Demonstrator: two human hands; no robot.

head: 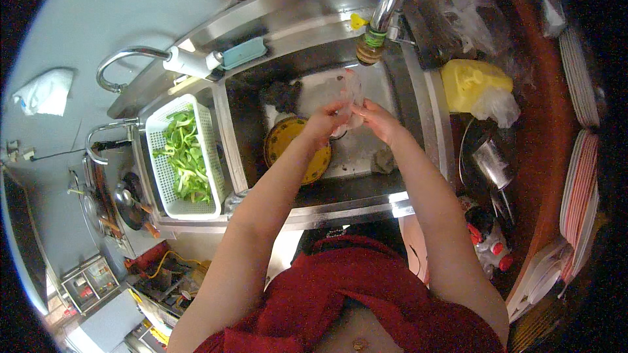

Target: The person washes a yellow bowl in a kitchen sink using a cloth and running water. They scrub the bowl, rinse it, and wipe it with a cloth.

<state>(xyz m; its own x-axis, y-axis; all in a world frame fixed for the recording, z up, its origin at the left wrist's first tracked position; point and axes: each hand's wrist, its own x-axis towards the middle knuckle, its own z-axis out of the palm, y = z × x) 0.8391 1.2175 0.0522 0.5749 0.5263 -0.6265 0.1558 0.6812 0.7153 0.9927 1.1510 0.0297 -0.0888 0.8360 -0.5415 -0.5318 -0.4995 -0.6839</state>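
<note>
Both of my hands are over the stainless steel sink (365, 157), holding a thin translucent plastic bag (351, 89) between them. My left hand (326, 122) pinches its left side and my right hand (377, 118) grips the lower right side. The bag has a reddish tint; whether anything is inside cannot be told. Below my left forearm, a yellow patterned bowl (287, 142) rests in the sink, partly hidden by the arm. Behind the bowl is a dark crumpled thing (282, 95), and a greyish lump (384, 161) lies at the near right of the sink floor.
A chrome faucet (390, 5) hangs over the sink's far right. To the left stands a white plastic basket (216, 157) of leafy greens (184, 157). A light blue tray (245, 53) sits on the back ledge; a yellow jug (473, 83) and red-capped bottles (495, 250) stand at right.
</note>
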